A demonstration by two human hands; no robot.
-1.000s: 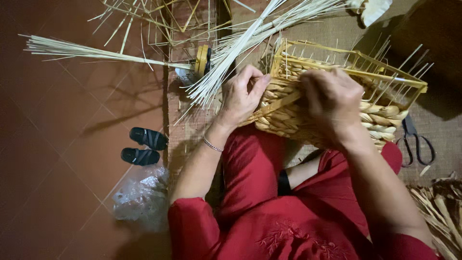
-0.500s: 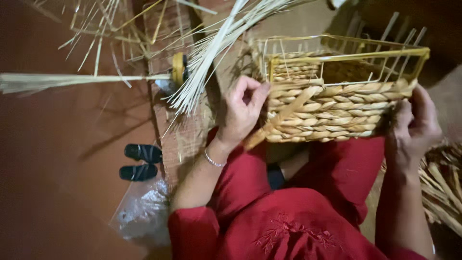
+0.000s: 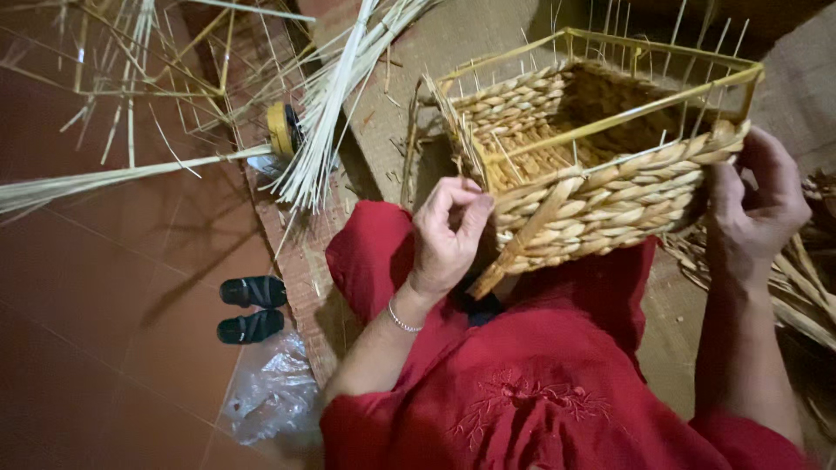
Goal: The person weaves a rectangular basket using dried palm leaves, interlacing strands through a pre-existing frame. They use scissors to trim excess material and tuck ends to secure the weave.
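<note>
Basket (image 3: 601, 187) now turned corner-on in my lap: right hand (image 3: 756, 209) has shifted to grip its end, left hand (image 3: 448, 231) pinching the loose strand (image 3: 522, 239).

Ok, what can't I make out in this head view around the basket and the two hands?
- Right hand: its fingertips are hidden behind the basket end.
- Basket underside: turned away, resting on the lap.
- Left hand: the fingers curl inward, so any thin strand pinched there is too small to tell.
- Straw pile: cut off by the right edge.
</note>
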